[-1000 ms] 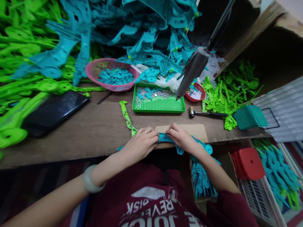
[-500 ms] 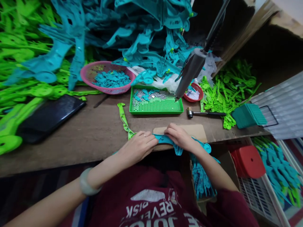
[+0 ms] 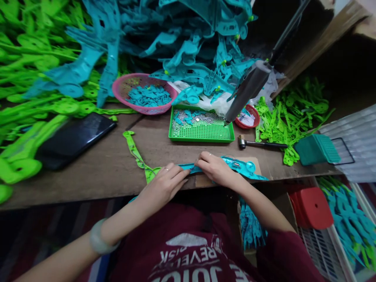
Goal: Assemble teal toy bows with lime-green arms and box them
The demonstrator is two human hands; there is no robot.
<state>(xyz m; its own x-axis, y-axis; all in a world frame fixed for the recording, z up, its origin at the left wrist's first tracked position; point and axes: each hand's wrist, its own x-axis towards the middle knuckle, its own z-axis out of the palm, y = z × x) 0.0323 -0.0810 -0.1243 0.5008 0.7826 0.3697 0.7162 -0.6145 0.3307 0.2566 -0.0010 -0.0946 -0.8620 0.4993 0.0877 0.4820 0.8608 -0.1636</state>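
A long teal plastic strip (image 3: 241,167) lies along the near edge of the wooden table (image 3: 96,172), with its round end on a piece of cardboard (image 3: 202,181). My right hand (image 3: 215,168) presses down on the strip's middle. My left hand (image 3: 163,184) grips its left part, where a long green plastic strip (image 3: 135,152) crosses under it. Both hands' fingers curl over the teal strip.
A green tray (image 3: 202,134) of small metal and teal parts, a pink basket (image 3: 123,85), a small red basket (image 3: 255,113), a hammer (image 3: 261,144) and a hanging grey tool (image 3: 248,91) stand behind. A black tablet (image 3: 73,138) lies left. Heaps of teal and green parts fill the back.
The teal strip has slid further onto the table, its round end now on the cardboard. Both hands shifted with it, and the green strip has swung to the left.
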